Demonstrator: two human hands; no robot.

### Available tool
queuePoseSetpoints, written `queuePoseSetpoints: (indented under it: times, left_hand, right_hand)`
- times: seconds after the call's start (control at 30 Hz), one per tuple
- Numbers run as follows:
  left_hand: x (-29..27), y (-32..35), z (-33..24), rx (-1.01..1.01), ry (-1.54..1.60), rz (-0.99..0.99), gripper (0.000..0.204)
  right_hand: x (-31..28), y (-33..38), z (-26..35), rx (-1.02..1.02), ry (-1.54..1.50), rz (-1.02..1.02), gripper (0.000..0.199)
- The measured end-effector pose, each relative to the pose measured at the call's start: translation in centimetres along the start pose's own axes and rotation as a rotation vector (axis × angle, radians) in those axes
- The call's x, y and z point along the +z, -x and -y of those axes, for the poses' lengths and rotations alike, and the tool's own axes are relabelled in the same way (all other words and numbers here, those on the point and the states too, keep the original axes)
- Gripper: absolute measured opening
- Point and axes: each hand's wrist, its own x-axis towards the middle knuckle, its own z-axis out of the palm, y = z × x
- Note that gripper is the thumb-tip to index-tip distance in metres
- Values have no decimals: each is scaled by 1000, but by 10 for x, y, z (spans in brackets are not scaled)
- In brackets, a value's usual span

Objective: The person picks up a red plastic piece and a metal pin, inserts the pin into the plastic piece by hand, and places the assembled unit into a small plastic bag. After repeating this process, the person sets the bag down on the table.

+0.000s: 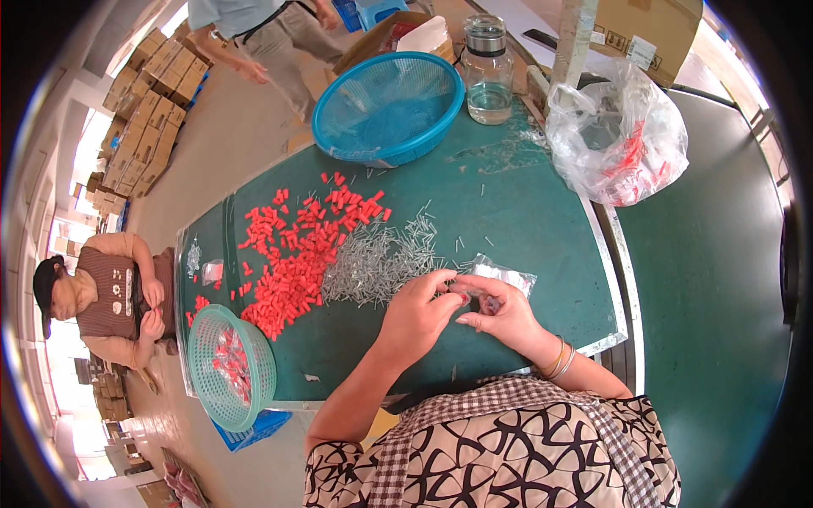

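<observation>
My left hand (417, 315) and my right hand (506, 311) meet at the fingertips over the green tabletop (542, 245). Both are closed in a pinch, thumbs and forefingers close together. Between them is something small and partly reddish, too hidden by the fingers to name. Just beyond my right hand lies a small pack of clear plastic bags (518, 278). A heap of grey metal screws or nails (373, 262) spreads out beside my left hand. Farther left it runs into a large pile of short red plastic plugs (288, 284).
A pale green basket (269, 372) with filled packets stands at the left table edge, near a seated person (118, 288). At the back are a blue basket (326, 127), a glass jar (489, 93) and a hanging clear plastic bag (584, 161). Another person (271, 42) stands beyond.
</observation>
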Motion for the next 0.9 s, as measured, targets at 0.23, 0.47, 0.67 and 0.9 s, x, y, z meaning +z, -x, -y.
queuePoseSetpoints:
  times: [0.23, 0.47, 0.67, 0.9]
  left_hand:
    - [-7, 1, -1, 7, -54, -78, 19]
    - [2, 3, 0, -111, 127, -123, 23]
    - [8, 3, -3, -208, 215, -84, 28]
    - [7, 5, -2, -318, 267, -48, 15]
  right_hand:
    - [-8, -2, 8, -79, 162, -100, 51]
    - [-1, 0, 8, -94, 137, -76, 43]
    - [-1, -3, -1, -144, 167, -77, 17]
    - [2, -2, -3, -214, 270, -157, 5]
